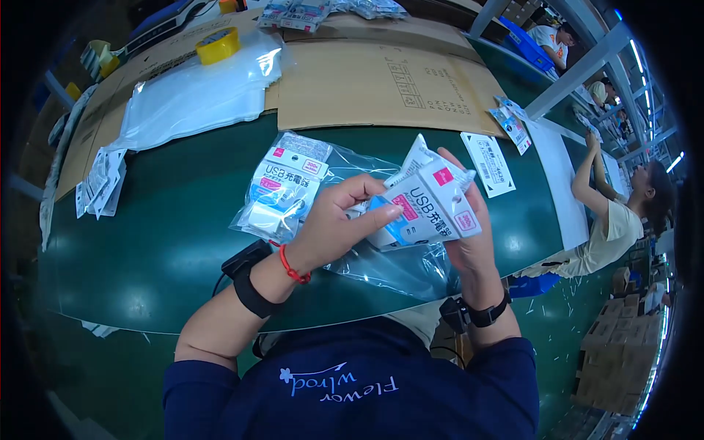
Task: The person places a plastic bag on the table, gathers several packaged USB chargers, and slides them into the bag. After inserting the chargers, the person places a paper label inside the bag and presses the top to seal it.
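Observation:
In front of me, I hold a small bunch of charger packets (438, 202) with white, blue and pink cards over the green table. My left hand (328, 226) is closed on their left edge, its thumb across the front card. Around the right side curls my right hand (471, 246), its fingers partly hidden behind the packets. A clear plastic bag (396, 273) lies flat below both hands. At its left end, more charger packets (284, 180) rest, apparently inside the bag.
Cardboard sheets (337, 88) cover the table's far side, with clear bags (194, 99) and a yellow tape roll (218, 45). White labels (103, 182) lie at left, a printed label (488, 163) and packets (511, 126) at right. A co-worker (612, 213) sits to the right.

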Demonstrator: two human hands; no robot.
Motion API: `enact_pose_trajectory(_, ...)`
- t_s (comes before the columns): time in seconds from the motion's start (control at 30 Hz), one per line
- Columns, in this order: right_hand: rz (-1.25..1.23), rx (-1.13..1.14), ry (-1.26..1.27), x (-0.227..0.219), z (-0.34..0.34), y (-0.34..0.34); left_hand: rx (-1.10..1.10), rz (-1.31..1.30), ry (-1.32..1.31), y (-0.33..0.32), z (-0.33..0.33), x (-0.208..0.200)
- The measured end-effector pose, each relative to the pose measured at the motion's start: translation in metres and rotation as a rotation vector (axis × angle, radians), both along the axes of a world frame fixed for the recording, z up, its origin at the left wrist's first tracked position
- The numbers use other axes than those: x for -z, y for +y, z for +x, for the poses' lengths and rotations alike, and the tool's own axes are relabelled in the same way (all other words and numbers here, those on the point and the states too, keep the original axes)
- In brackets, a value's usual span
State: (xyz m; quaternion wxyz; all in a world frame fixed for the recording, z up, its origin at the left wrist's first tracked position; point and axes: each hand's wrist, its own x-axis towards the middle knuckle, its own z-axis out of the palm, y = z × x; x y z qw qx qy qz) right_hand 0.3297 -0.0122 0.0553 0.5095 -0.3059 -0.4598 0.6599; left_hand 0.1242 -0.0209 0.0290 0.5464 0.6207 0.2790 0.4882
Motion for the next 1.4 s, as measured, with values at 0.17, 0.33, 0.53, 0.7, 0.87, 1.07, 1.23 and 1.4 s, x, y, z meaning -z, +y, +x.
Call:
enact_pose_trajectory(0.17, 0.101, 0.15, 0.062, 0.02, -0.006, -0.002, -0.186, -0.07, -0.151, -0.008, 0.018, 0.006)
enact_pose_trajectory(0.33, 0.04, 0.075, 0.22, 0.012, -0.004, -0.007, -0.289, -0.209, -0.241, -0.011, 0.022, 0.01)
enact_pose_trajectory(0.53, 0.082, 0.097, 0.187, 0.009, -0.017, -0.013, -0.39, -0.115, -0.261, -0.018, 0.034, 0.011)
enact_pose_trajectory(0.7, 0.142, 0.175, -0.017, 0.01, -0.017, -0.016, -0.384, 0.069, -0.048, -0.018, 0.024, 0.008)
enact_pose_trajectory(0.87, 0.293, 0.215, -0.263, 0.015, -0.014, -0.028, -0.315, 0.089, 0.07, -0.02, 0.025, 0.009)
enact_pose_trajectory(1.07, 0.239, 0.22, -0.286, 0.018, -0.016, -0.049, -0.318, -0.135, 0.032, -0.037, 0.04, 0.019)
enact_pose_trajectory(1.23, 0.157, 0.33, -0.175, 0.035, 0.008, -0.052, -0.235, -0.111, 0.034, -0.036, 0.054, 0.008)
enact_pose_trajectory(1.4, -0.091, 0.639, 0.18, 0.038, 0.08, -0.029, -0.136, 0.101, 0.458, -0.026, 0.066, -0.017)
